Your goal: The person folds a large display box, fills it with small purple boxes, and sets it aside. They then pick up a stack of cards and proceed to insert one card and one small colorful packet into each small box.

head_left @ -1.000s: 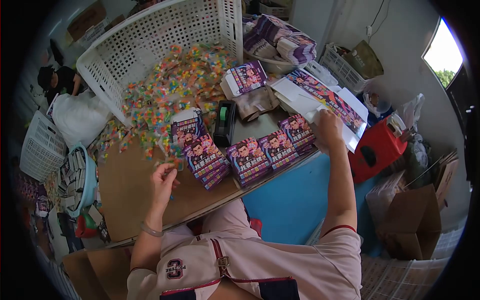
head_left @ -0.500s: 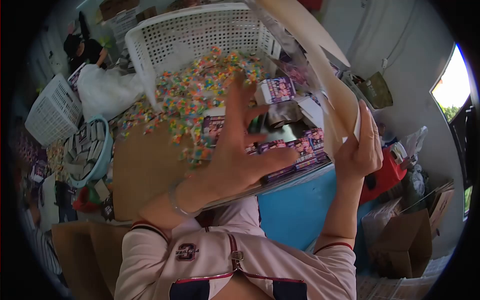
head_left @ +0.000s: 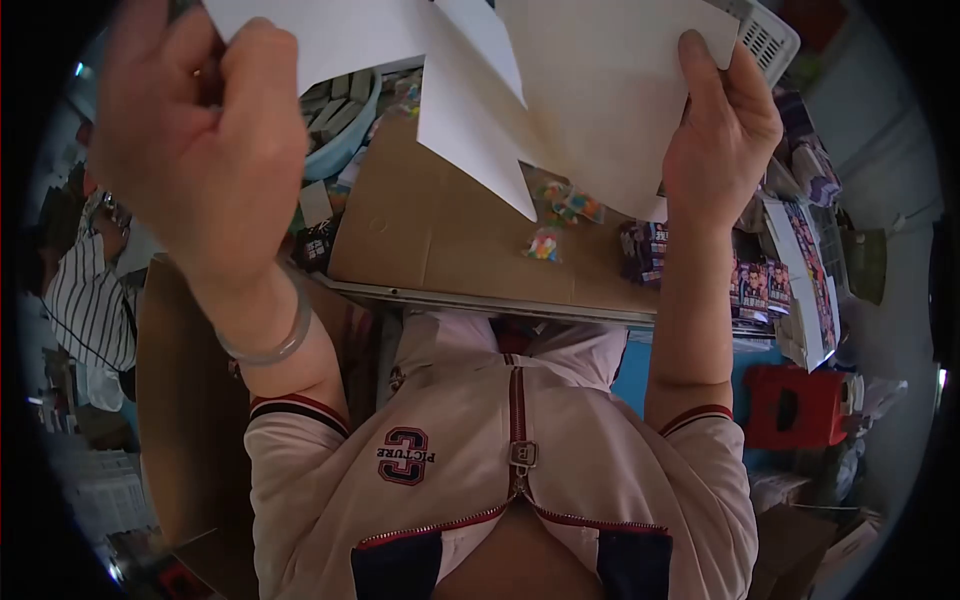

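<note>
Both hands, left hand (head_left: 205, 140) and right hand (head_left: 722, 130), are clamped on opposite edges of a flat white carton blank (head_left: 560, 90), held up clear of the cluttered counter (head_left: 440, 240).

Both hands raised, left hand (head_left: 200, 150) fisted; right hand (head_left: 722, 130) pinching.
</note>
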### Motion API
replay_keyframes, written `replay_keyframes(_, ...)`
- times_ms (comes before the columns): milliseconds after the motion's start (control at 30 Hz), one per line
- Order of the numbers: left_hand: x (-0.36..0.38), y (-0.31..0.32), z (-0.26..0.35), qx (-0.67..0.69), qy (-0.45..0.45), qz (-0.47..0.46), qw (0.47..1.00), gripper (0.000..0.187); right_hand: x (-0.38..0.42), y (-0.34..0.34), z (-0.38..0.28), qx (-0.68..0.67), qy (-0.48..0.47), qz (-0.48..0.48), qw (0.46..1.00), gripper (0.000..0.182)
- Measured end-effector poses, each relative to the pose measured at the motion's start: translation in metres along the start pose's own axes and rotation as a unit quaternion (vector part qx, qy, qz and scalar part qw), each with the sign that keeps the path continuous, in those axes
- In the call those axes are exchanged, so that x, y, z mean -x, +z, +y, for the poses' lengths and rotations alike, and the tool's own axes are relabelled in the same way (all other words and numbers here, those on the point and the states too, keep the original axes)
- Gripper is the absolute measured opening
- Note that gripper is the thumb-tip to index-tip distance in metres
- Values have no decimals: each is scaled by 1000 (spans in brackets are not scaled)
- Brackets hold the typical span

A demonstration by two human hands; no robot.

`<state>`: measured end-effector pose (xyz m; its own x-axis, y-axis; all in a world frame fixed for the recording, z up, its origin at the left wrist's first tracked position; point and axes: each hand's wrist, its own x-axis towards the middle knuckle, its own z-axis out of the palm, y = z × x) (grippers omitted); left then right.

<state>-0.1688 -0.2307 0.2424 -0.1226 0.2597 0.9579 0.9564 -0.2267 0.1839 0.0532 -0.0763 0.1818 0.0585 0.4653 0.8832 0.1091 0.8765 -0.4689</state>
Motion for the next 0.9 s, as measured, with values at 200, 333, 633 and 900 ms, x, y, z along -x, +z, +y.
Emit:
replay_keyframes(200, 6, -75, 1, 77, -50, -156, 983, 51, -21, 15, 8, -24, 126, -90, 988, 26)
replay_keyframes(333, 12, -53, 11, 18, -194, -293, 936, 50, -21, 25, 36, 261, 29, -204, 943, 28)
replay_keyframes(633, 62, 37, -99, -28, -218, -516, 828, 37, 31, 120, 101, 310, -77, -442, 838, 13)
replay_keyframes(900, 80, 16, -78, 13, -273, -462, 844, 42, 125, 152, 57, 76, 113, -304, 943, 18)
